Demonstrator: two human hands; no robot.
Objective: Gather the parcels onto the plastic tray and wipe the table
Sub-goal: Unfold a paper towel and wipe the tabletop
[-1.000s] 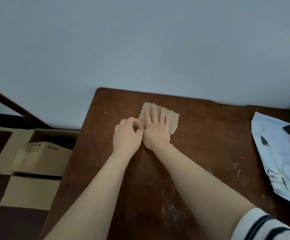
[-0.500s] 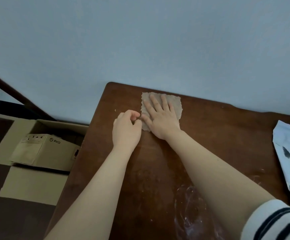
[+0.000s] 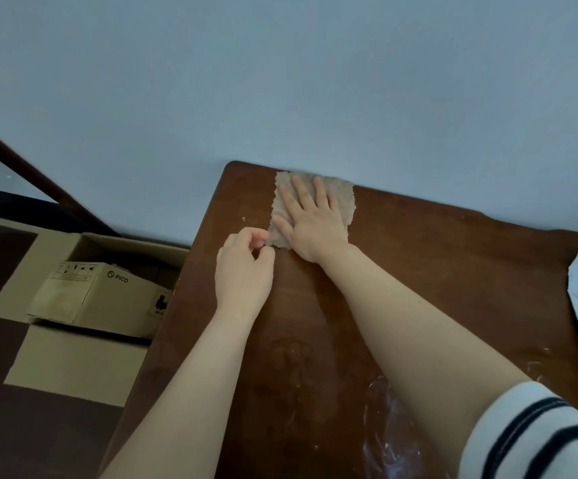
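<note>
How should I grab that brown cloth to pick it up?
Probably by its near-left corner, coming from the left. The cloth lies flat on the table with the right hand pressed on its middle, so only edges are free. The far edge lies by the wall, and the left hand seems to pinch that corner.

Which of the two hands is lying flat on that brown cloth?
The right hand: its fingers are spread flat on the cloth. The left hand is curled instead, pinching the cloth's near left corner.
</note>
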